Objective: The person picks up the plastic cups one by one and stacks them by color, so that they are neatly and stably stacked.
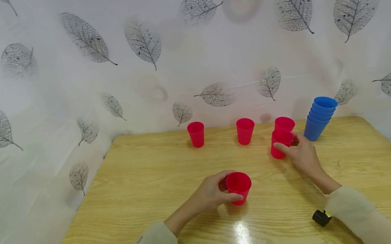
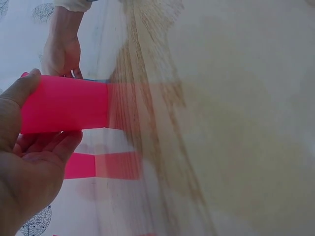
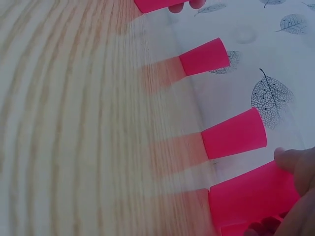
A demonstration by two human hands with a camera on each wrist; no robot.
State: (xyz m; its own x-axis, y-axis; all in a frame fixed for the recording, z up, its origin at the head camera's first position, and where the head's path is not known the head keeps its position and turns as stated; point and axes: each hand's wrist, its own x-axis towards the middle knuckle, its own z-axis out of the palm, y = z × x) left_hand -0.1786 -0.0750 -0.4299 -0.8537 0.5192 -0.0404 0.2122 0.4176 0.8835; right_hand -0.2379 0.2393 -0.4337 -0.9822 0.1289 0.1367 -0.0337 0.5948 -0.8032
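Observation:
My left hand (image 1: 213, 192) grips a red plastic cup (image 1: 239, 186) near the middle of the table, thumb on the near side and fingers behind. The cup stands mouth up. Farther right, my right hand (image 1: 304, 156) holds another red cup (image 1: 278, 150), also upright, its thumb across the near side. Directly behind that one is a third red cup (image 1: 284, 122), partly hidden by it. In the right wrist view the held cup (image 3: 251, 196) has its base right at the tabletop. The left wrist view shows the left hand's fingers (image 2: 64, 145) curled under the cup's side.
Two more red cups, one at back left (image 1: 197, 135) and one at back centre (image 1: 246, 132), stand apart along the rear edge. A leaning stack of several blue cups (image 1: 316, 126) is just beyond the right hand. A leaf-patterned sheet (image 1: 175, 79) hangs behind the wooden table (image 1: 143, 178).

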